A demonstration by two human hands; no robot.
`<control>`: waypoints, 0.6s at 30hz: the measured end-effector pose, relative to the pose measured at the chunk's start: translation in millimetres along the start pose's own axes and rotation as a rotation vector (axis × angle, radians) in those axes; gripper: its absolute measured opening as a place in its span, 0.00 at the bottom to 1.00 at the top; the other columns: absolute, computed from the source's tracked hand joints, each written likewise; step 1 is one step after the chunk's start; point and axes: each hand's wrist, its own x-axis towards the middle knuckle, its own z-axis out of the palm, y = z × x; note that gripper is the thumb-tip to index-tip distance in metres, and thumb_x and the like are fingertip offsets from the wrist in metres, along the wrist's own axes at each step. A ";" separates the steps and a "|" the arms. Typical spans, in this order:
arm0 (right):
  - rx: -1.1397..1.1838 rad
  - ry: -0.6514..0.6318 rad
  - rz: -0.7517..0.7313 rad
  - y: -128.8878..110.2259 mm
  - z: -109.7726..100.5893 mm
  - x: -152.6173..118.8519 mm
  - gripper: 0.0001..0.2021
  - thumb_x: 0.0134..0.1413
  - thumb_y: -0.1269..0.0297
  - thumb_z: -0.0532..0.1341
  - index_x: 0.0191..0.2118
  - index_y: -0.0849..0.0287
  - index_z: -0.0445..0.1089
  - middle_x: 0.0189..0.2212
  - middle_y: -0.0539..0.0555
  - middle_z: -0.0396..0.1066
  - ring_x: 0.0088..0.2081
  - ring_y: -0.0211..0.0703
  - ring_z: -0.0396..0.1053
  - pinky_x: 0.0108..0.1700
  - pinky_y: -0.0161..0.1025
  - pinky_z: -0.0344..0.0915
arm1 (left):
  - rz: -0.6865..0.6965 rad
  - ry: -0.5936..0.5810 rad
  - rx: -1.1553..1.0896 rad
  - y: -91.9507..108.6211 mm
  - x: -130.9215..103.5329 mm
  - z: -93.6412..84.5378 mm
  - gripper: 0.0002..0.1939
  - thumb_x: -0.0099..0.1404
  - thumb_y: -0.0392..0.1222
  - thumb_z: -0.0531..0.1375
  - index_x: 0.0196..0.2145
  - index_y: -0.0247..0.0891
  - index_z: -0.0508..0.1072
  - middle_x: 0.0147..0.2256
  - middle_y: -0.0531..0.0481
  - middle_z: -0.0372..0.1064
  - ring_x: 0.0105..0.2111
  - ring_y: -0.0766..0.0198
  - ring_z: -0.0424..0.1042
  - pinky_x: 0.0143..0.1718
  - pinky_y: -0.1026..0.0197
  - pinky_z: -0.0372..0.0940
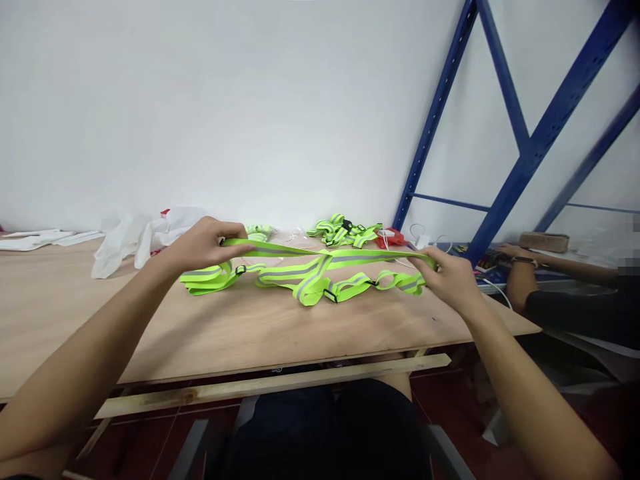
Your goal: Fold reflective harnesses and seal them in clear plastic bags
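Observation:
A neon yellow-green reflective strap with a grey stripe stretches between my two hands, above the wooden table. My left hand pinches its left end, and my right hand grips the right end. Near the middle the strap crosses a joined band that hangs down to the table. Below lie more loops of the same webbing with black buckles. A folded part rests under my left hand.
Another bundle of reflective straps lies by the wall. White plastic bags and flat white sheets sit at the left. A blue metal rack stands at the right, where another person's arm rests. The table's front edge faces me.

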 end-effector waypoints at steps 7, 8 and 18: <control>0.099 -0.036 0.042 -7.2 -15.5 14.1 0.20 0.57 0.42 0.58 0.31 0.52 0.75 0.22 0.52 0.72 0.23 0.44 0.65 0.27 0.40 0.58 | -0.153 -0.208 -0.303 -8.6 -6.7 -20.7 0.22 0.57 0.63 0.61 0.26 0.39 0.69 0.23 0.51 0.64 0.24 0.66 0.62 0.24 0.64 0.57; 0.107 -0.046 0.039 -7.1 -16.0 13.4 0.20 0.57 0.41 0.58 0.31 0.52 0.75 0.23 0.52 0.72 0.23 0.44 0.65 0.28 0.40 0.58 | -0.158 -0.209 -0.324 -10.2 -6.8 -19.8 0.22 0.56 0.62 0.61 0.27 0.39 0.70 0.23 0.51 0.64 0.24 0.66 0.63 0.24 0.64 0.58; 0.150 -0.094 0.059 3.0 -15.9 2.0 0.19 0.53 0.42 0.61 0.31 0.53 0.78 0.27 0.52 0.78 0.27 0.47 0.71 0.29 0.40 0.61 | -0.098 -0.209 -0.458 -20.5 1.3 -2.4 0.22 0.65 0.59 0.57 0.25 0.37 0.69 0.22 0.53 0.59 0.23 0.69 0.58 0.23 0.66 0.55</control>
